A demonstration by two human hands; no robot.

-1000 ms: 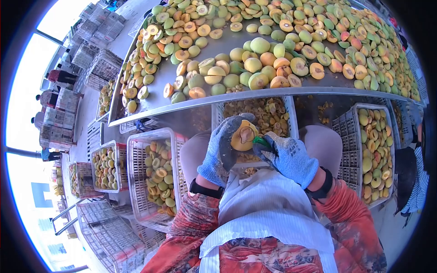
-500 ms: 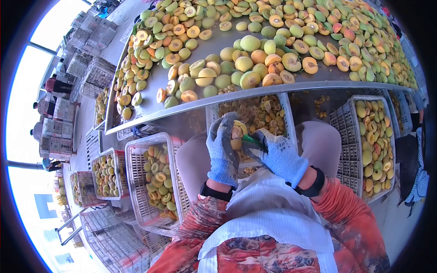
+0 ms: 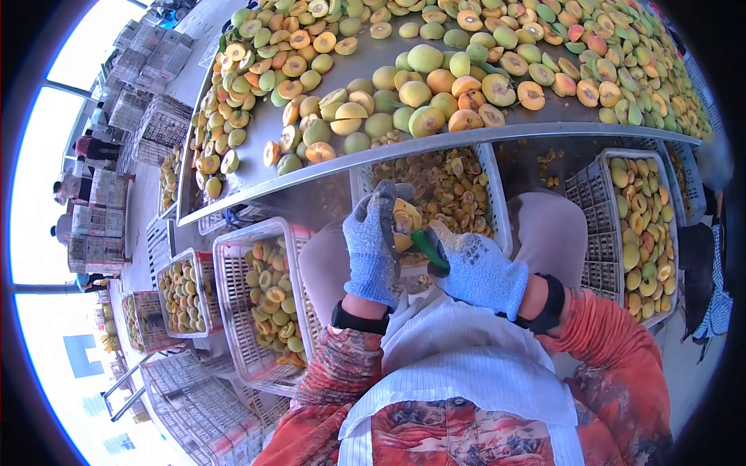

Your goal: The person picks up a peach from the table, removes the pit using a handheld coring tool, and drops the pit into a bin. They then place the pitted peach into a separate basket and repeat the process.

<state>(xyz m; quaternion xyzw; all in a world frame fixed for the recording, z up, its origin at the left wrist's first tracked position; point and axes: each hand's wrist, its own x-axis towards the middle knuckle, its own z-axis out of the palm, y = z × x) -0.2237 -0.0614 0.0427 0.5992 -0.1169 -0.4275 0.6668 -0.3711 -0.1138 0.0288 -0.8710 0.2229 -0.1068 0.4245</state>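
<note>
The surface [image 3: 311, 180] carries halved fruit up to its near edge. Below that edge, the left hand [image 3: 373, 245] is upright, its grip clamped on a fruit half [image 3: 405, 223]; the right hand [image 3: 478, 268] angles inward, grip closed around a green-handled tool [image 3: 427, 250].

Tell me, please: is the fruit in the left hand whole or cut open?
Cut open: the fruit in the left hand shows yellow-orange flesh around a brownish middle, beside the green handle.
</note>
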